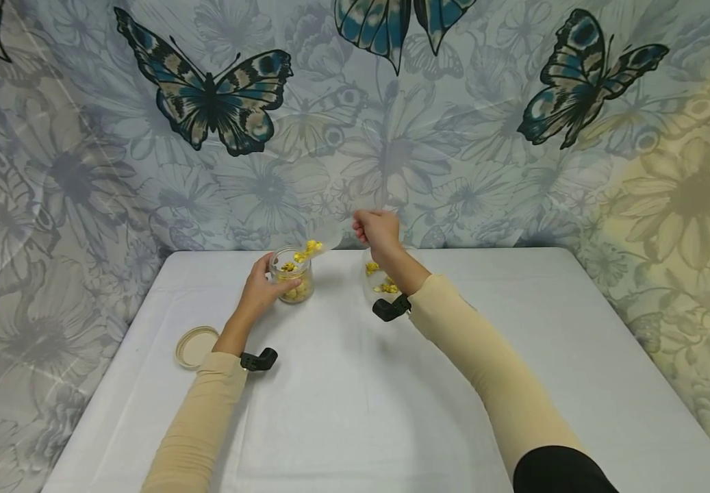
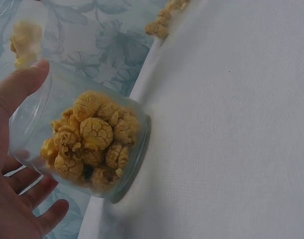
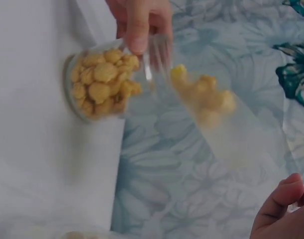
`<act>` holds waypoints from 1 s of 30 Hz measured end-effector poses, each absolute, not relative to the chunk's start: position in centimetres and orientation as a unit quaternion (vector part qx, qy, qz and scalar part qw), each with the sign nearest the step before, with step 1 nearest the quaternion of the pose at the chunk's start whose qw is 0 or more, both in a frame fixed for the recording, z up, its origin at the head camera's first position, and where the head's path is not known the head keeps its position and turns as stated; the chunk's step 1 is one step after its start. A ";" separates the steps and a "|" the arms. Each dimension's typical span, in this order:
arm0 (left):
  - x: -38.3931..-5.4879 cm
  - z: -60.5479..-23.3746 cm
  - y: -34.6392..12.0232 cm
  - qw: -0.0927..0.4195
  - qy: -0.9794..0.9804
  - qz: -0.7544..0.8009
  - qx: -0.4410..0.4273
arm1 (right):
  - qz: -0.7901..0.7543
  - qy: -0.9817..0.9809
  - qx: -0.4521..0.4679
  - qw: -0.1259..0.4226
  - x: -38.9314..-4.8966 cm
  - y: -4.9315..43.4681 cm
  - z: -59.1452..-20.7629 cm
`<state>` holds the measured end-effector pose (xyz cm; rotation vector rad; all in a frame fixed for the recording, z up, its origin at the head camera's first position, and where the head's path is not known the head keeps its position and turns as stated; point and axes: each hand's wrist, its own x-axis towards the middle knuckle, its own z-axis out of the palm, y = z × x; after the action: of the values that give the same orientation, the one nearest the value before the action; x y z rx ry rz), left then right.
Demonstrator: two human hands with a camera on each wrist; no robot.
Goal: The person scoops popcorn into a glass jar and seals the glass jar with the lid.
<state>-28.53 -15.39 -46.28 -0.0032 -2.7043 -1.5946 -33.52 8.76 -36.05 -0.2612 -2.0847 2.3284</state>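
Note:
My left hand [image 1: 260, 291] grips a clear glass jar [image 2: 50, 89] round its upper part, thumb on the near side. Caramel popcorn [image 2: 96, 129] fills the lower part of the jar, which stands on the table. My right hand [image 1: 378, 231] is raised to the right of the jar and pinches the end of a translucent scoop [image 3: 231, 144]. That scoop slants down toward the jar, its front at the open mouth. Several popcorn pieces [image 3: 206, 97] lie on its front part. Most of the scoop's handle blurs into the background.
A clear container [image 1: 370, 296] with more popcorn stands under my right forearm, partly hidden by it. Beside my left wrist lies a round cream-rimmed lid [image 1: 185, 359]. The white-covered table [image 1: 342, 404] ends just behind the jar at a butterfly-print cloth [image 1: 256, 205].

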 end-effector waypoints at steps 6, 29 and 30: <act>-28.4 -46.3 -15.3 -0.004 -0.858 -0.514 -0.002 | 0.716 -0.695 -0.059 0.021 -33.5 7.3 -34.5; -28.6 -46.5 -15.6 0.000 -0.861 -0.508 -0.014 | 0.623 -0.780 -0.015 0.056 -33.6 5.5 -33.0; -28.7 -46.6 -15.7 0.002 -0.862 -0.507 -0.015 | 0.623 -0.780 -0.016 0.055 -33.6 5.6 -33.1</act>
<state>-28.68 -15.67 -46.56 -0.0461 -2.7045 -1.5920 -33.63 5.57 -33.08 -0.0487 -2.3682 1.8932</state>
